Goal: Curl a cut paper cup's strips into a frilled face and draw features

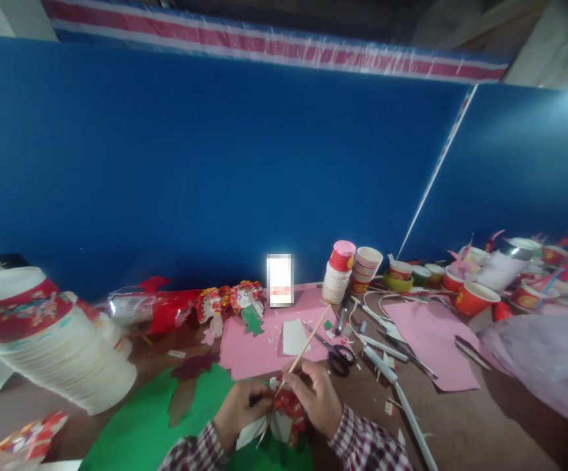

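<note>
Low in the middle, both of my hands are closed around a small red-and-white paper craft piece [291, 412]. My left hand [245, 409] pinches its left side, where white paper flaps stick out below the fingers. Between thumb and fingers of my right hand [318, 396] is a thin wooden stick [313, 332]. It slants up and to the right, its lower end meeting the craft piece. Under the hands lies a sheet of green paper [137, 418]. Pink paper [245, 356] with a white card [294, 337] and black-handled scissors [341, 360] is just beyond.
Stacked paper tubs [63, 347] lean at left. Paper figures [247, 307] and a lit screen [280, 281] stand behind; cup stacks [337, 278] rise right of them. Glue guns [379, 363], cords, more pink paper [431, 340], red bowls [475, 297] and a plastic bag [544, 360] crowd the right.
</note>
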Demonstrator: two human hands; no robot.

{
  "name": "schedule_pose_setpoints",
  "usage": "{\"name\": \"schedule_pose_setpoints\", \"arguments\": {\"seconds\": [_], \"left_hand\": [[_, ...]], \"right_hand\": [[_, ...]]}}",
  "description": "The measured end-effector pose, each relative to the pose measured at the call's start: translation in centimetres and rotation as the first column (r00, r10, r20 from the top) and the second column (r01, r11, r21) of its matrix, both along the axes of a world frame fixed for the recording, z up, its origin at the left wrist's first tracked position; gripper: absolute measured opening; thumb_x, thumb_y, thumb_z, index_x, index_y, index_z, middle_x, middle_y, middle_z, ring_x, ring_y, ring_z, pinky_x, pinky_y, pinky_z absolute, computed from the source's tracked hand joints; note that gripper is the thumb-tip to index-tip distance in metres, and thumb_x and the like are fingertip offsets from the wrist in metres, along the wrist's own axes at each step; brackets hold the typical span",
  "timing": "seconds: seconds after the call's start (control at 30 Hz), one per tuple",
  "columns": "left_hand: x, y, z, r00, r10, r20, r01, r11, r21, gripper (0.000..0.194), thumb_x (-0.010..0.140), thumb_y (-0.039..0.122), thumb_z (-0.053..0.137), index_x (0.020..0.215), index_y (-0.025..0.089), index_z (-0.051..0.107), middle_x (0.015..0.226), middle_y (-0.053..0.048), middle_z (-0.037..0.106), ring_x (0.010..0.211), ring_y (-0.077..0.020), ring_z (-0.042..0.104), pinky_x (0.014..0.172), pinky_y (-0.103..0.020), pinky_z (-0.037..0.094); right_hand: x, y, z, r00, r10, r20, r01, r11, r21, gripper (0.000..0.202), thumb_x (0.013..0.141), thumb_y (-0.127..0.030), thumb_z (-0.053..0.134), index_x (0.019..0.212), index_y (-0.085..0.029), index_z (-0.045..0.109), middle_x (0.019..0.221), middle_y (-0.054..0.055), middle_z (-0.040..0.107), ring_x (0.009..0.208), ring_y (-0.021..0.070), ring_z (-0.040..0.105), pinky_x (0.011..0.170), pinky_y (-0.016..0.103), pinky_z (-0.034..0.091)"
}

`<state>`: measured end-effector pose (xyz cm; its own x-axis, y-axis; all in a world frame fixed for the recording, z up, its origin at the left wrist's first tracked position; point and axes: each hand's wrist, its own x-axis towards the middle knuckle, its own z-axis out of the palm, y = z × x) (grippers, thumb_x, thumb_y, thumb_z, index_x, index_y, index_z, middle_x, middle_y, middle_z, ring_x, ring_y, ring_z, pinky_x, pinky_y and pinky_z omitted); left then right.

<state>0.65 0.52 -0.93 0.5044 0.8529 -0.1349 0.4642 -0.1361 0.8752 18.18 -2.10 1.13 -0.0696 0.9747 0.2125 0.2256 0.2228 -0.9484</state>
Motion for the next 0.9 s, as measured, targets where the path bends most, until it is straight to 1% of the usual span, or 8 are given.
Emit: {"name": "schedule_pose_setpoints", "arguments": {"seconds": [0.07, 0.27, 0.47, 0.6, 0.73, 0.83, 0.9], "left_hand": [[0.0, -0.1, 0.2, 1.0, 0.009, 0.006, -0.009, 1.0, -0.006, 0.027, 0.07, 0.03, 0.054, 0.071, 0.008, 0.068, 0.063, -0.006, 0.064, 0.059, -0.0155, 0.053, 0.054, -0.022, 0.038], [0.0, -0.5, 0.5, 0.991, 0.085, 0.106, -0.079, 0.995, -0.065, 0.023, 0.068, 0.029, 0.058, 0.067, 0.007, 0.066, 0.062, -0.005, 0.064, 0.058, -0.0148, 0.053, 0.056, -0.023, 0.039], [0.0, -0.6, 0.7, 0.983, 0.105, 0.151, -0.088, 0.99, -0.112, 0.023, 0.065, 0.03, 0.061, 0.067, 0.008, 0.065, 0.06, -0.004, 0.064, 0.057, -0.0137, 0.053, 0.057, -0.024, 0.04], [-0.1, -0.7, 0.5, 0.978, 0.108, 0.181, -0.085, 0.988, -0.129, 0.025, 0.064, 0.032, 0.063, 0.067, 0.007, 0.065, 0.06, -0.004, 0.063, 0.056, -0.0134, 0.053, 0.057, -0.024, 0.04], [-0.1, -0.8, 0.4, 0.977, 0.116, 0.179, -0.092, 0.986, -0.136, 0.026, 0.061, 0.034, 0.065, 0.065, 0.008, 0.065, 0.058, -0.003, 0.063, 0.055, -0.0129, 0.052, 0.056, -0.024, 0.039], [-0.1, -0.8, 0.4, 0.98, 0.129, 0.149, -0.113, 0.987, -0.112, 0.027, 0.061, 0.035, 0.065, 0.066, 0.008, 0.064, 0.058, -0.003, 0.063, 0.054, -0.0129, 0.052, 0.055, -0.024, 0.039], [-0.1, -0.7, 0.4, 0.985, 0.116, 0.125, -0.105, 0.99, -0.089, 0.029, 0.061, 0.037, 0.065, 0.065, 0.008, 0.064, 0.058, -0.003, 0.063, 0.054, -0.0131, 0.052, 0.055, -0.024, 0.039]], "right_hand": [[0.0, 0.0, 0.1, 1.0, -0.005, 0.001, 0.005, 1.0, 0.006, 0.019, 0.081, -0.031, 0.048, 0.08, -0.017, 0.059, 0.072, 0.003, 0.061, 0.066, 0.0148, 0.055, 0.062, 0.023, 0.041], [0.0, 0.0, 0.6, 1.0, 0.023, 0.002, -0.023, 1.0, 0.021, 0.02, 0.082, -0.031, 0.047, 0.082, -0.016, 0.059, 0.072, 0.002, 0.06, 0.065, 0.0135, 0.054, 0.061, 0.022, 0.041], [0.0, -0.2, 0.8, 1.0, 0.014, 0.019, -0.015, 0.998, 0.059, 0.021, 0.082, -0.031, 0.046, 0.079, -0.015, 0.059, 0.068, 0.001, 0.059, 0.062, 0.0125, 0.053, 0.059, 0.022, 0.04], [0.0, -0.3, 1.0, 0.999, 0.039, 0.015, -0.04, 0.997, 0.063, 0.022, 0.083, -0.031, 0.045, 0.075, -0.016, 0.057, 0.065, 0.0, 0.057, 0.059, 0.0117, 0.051, 0.056, 0.021, 0.038], [0.1, -0.5, 1.0, 0.999, 0.049, 0.024, -0.05, 0.996, 0.075, 0.022, 0.083, -0.031, 0.045, 0.075, -0.016, 0.057, 0.065, 0.0, 0.057, 0.059, 0.0116, 0.052, 0.056, 0.021, 0.038], [0.2, -0.6, 0.9, 0.999, 0.037, 0.038, -0.041, 0.994, 0.105, 0.021, 0.083, -0.03, 0.046, 0.076, -0.016, 0.059, 0.067, 0.0, 0.058, 0.061, 0.0118, 0.052, 0.058, 0.021, 0.039], [0.3, -0.6, 0.8, 0.998, 0.036, 0.043, -0.041, 0.992, 0.123, 0.02, 0.082, -0.03, 0.047, 0.075, -0.015, 0.059, 0.068, 0.001, 0.059, 0.063, 0.0121, 0.053, 0.059, 0.021, 0.039]]}}
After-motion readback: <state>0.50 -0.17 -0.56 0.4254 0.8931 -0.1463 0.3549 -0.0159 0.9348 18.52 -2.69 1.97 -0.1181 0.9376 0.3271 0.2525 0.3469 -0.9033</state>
